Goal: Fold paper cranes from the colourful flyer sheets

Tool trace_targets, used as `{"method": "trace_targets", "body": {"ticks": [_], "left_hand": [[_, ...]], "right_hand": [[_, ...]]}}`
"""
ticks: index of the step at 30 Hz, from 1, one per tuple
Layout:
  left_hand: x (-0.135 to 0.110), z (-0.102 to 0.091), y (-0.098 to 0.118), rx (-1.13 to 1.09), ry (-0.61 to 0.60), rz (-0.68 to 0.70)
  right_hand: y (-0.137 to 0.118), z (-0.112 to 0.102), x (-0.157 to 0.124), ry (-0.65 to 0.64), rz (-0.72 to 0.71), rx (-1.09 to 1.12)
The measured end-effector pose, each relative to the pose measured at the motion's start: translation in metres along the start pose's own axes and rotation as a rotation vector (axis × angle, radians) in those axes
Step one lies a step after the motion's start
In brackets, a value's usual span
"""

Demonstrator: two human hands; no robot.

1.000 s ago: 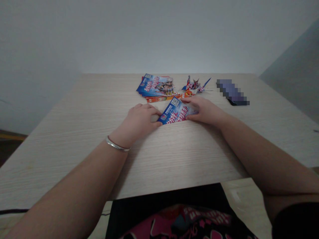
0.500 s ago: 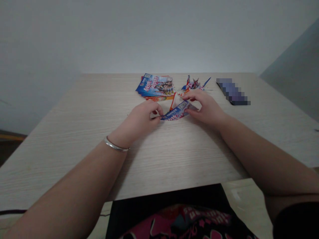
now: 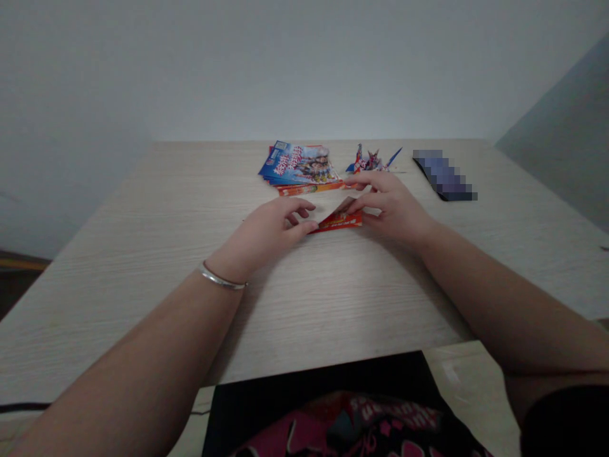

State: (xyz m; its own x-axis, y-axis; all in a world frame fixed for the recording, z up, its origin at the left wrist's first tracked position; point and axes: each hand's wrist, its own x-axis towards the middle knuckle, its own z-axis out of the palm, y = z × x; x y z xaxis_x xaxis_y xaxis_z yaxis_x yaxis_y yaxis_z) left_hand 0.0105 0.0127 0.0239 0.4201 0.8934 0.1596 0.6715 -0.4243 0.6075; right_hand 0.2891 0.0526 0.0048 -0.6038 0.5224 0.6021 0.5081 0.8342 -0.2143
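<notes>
A folded paper flyer (image 3: 340,221), orange-red printed outside and pale on its inner side, lies low over the table between both hands, one flap partly raised. My left hand (image 3: 273,228) is at its left end; the thumb presses on the left corner while the other fingers curl above the sheet. At the right end my right hand (image 3: 392,204) grips the flyer's flap and edge between thumb and fingers. Some of the sheet is hidden behind the right fingers. Just beyond the right hand stands a folded paper crane (image 3: 373,160) in blue, white and red.
A fanned stack of printed flyers (image 3: 299,166) lies at the back middle, close behind the hands. To the right of the crane is a phone-like dark object (image 3: 445,176), its face pixelated. The pale wooden table (image 3: 166,203) runs back to a plain wall.
The flyer has been turned, so its orange-red side now shows in front instead of the blue printed part. My left fingers have loosened from a pinch. The stack and crane stayed put.
</notes>
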Motion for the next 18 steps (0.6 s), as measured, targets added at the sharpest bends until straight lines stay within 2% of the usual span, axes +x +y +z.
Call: {"method": "trace_targets", "body": {"ticks": [4, 8, 11, 14, 16, 18], "left_hand": [[0.0, -0.002, 0.002, 0.082, -0.016, 0.002], [0.001, -0.003, -0.003, 0.201, 0.06, -0.071], [0.002, -0.002, -0.01, 0.154, 0.134, -0.139], [0.002, 0.0, -0.018, 0.049, 0.138, -0.183], [0.001, 0.002, -0.021, 0.002, 0.113, -0.146], [0.001, 0.003, -0.023, 0.025, 0.104, -0.042]], "right_hand": [[-0.001, 0.001, 0.0, -0.024, 0.001, 0.022], [-0.001, 0.0, -0.001, -0.078, -0.032, 0.019], [0.001, -0.002, -0.002, -0.112, 0.021, -0.008], [0.004, -0.003, -0.004, -0.188, 0.094, 0.038], [0.006, -0.003, -0.005, -0.258, 0.127, 0.102], [0.007, -0.002, -0.005, -0.309, 0.154, 0.141]]}}
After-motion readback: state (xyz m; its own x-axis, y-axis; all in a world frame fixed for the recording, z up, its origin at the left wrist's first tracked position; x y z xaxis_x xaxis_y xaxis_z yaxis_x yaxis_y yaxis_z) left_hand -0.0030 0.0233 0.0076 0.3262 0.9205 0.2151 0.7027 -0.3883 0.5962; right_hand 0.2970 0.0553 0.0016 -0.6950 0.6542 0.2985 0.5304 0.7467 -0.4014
